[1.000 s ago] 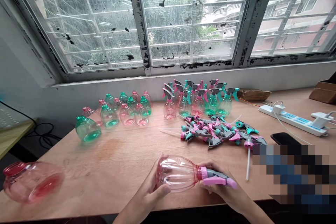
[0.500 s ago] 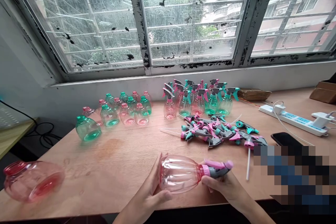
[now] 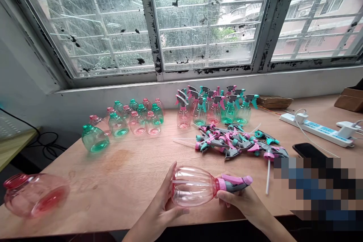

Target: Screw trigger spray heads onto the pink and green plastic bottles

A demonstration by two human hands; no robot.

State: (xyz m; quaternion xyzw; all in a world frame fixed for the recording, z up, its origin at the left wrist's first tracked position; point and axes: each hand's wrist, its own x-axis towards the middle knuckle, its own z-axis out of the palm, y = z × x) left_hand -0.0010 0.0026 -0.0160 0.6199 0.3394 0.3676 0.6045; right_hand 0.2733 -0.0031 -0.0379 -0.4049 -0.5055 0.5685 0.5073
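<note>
Well left of the left hand's fingers, a pink plastic bottle (image 3: 35, 196) lies on its side near the edge of the plywood table (image 3: 85, 193); a green plastic bottle (image 3: 95, 138) lies tipped farther back, in front of rows of capless pink and green bottles (image 3: 133, 121); the left hand (image 3: 154, 208) is opened wide around the base of a pink spray bottle (image 3: 194, 186), its fingers on the far side of the ribbed body and its thumb on the near side; the bottle sits between both hands over the table; it looks light, hollow and thin-walled, likely to flex if squeezed and a little slippery, so the stiff neck seems the surest place to hold it; the right hand (image 3: 241, 200) is half closed beneath the grey and pink trigger head (image 3: 235, 183), its fingers curled around it; beyond those fingers lie a heap of loose trigger heads (image 3: 238, 141) and standing spray bottles (image 3: 212, 111); just right of them rests a white dip tube (image 3: 268, 176); farther right are a black phone (image 3: 309, 149) and a white power strip (image 3: 314, 129); pixelation hides the lower right corner.
</note>
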